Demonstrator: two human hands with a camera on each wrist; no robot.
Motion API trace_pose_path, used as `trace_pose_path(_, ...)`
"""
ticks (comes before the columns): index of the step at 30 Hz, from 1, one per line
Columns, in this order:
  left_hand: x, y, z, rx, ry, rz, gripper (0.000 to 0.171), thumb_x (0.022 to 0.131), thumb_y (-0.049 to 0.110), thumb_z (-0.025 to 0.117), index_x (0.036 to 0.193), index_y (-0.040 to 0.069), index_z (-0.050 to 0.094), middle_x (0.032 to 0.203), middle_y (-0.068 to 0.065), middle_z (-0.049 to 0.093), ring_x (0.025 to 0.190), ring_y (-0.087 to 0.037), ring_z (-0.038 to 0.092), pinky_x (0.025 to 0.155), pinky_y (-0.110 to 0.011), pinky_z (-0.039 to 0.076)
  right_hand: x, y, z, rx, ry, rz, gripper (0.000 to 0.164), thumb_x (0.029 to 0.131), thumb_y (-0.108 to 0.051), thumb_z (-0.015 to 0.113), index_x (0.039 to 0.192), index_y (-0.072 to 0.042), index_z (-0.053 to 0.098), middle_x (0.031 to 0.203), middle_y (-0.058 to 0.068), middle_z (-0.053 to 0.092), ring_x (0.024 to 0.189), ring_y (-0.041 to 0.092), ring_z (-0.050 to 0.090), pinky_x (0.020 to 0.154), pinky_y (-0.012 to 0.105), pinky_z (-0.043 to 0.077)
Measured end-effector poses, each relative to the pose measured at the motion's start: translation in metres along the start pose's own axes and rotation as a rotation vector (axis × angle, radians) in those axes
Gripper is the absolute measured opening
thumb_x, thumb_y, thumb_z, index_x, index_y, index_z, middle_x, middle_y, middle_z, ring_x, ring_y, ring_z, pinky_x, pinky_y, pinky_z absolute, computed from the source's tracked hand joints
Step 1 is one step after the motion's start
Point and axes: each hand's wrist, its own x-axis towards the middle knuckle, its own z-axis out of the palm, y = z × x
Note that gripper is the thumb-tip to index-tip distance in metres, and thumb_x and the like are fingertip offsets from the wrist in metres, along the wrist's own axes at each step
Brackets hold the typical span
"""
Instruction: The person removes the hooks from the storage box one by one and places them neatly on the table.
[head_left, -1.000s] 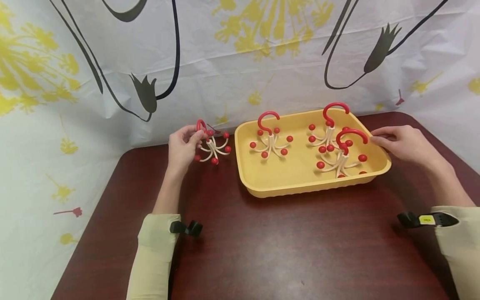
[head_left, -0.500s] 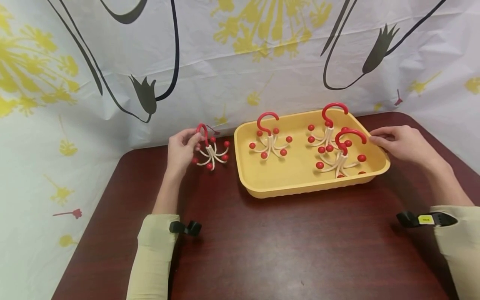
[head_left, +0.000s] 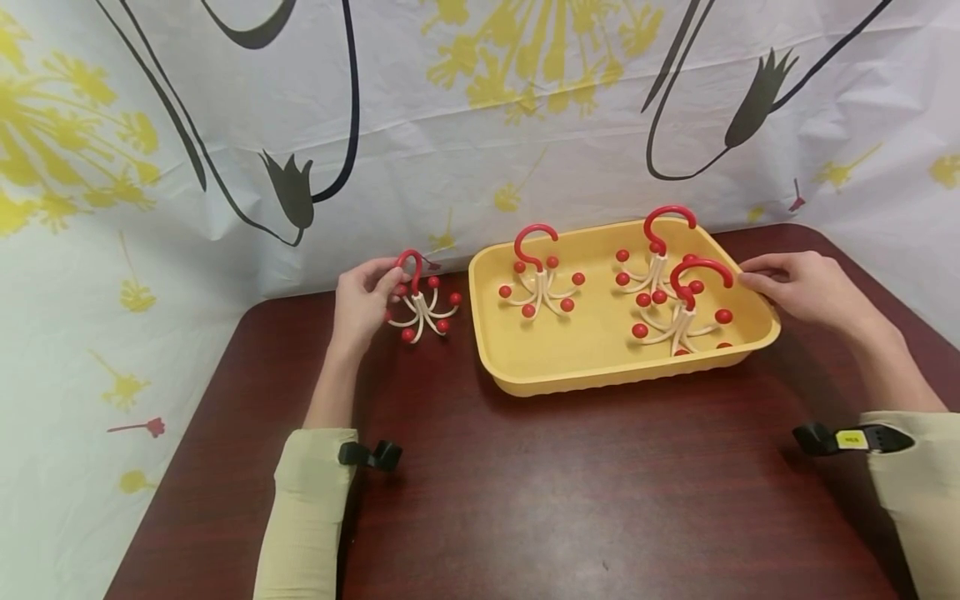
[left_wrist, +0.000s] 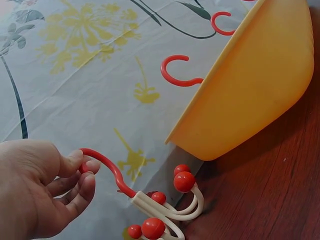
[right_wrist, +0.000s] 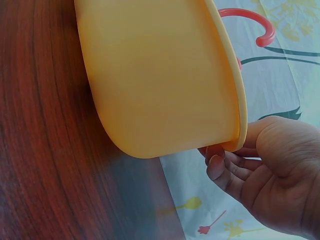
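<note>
My left hand (head_left: 362,300) pinches the curved end of a red hook between thumb and fingers. That hook tops a multi-arm hook hanger (head_left: 419,303) with cream arms curling up to red ball tips. It stands upright close over the table, left of the yellow tray (head_left: 555,357). In the left wrist view the hanger's stem (left_wrist: 150,205) tilts and its lower arms run out of frame. My right hand (right_wrist: 285,170) grips the tray's rim at its right end, thumb on one side and fingertips beneath the lip.
Inside the tray are three matching hangers: one at left (head_left: 542,283), one at back right (head_left: 658,265) and one at front right (head_left: 684,321). Their red hooks rise above the rim. A patterned white sheet (head_left: 405,125) hangs behind the dark wood table (head_left: 570,483).
The hanger in my left hand has come down slightly and turned, so its hook faces differently and its arms lie lower. My right hand and the tray have stayed in place.
</note>
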Motion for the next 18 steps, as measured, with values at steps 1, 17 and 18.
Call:
trace_pose_path(1,0.000,0.000,0.000,0.004,0.000,0.000,0.031,0.103,0.015,0.059,0.125,-0.005,0.066,0.112,-0.031,0.066,0.075,-0.011,0.062,0.070,-0.022,0.053,0.000,0.000,0.000,0.000,-0.001,0.000,0.053,0.101,-0.043,0.059,0.120,0.006,0.067,0.107,0.029,0.066,0.089,0.035,0.053,0.062,0.032,0.044)
trace_pose_path(17,-0.004,0.013,-0.013,0.061,0.153,0.138,0.028,0.104,0.016,0.057,0.117,-0.005,0.070,0.097,-0.017,0.069,0.078,-0.011,0.059,0.075,-0.032,0.055,-0.001,0.003,0.001,-0.013,0.013,-0.015,0.052,0.100,-0.042,0.061,0.119,0.006,0.068,0.107,0.030,0.066,0.088,0.036,0.054,0.063,0.033,0.044)
trace_pose_path(18,-0.004,0.014,-0.013,0.063,0.163,0.149,0.027,0.104,0.016,0.058,0.116,-0.005,0.070,0.097,-0.017,0.069,0.077,-0.012,0.059,0.075,-0.032,0.055,0.000,0.003,0.001,-0.013,0.016,-0.017,0.052,0.100,-0.042,0.061,0.119,0.006,0.068,0.107,0.029,0.066,0.088,0.035,0.054,0.062,0.032,0.044)
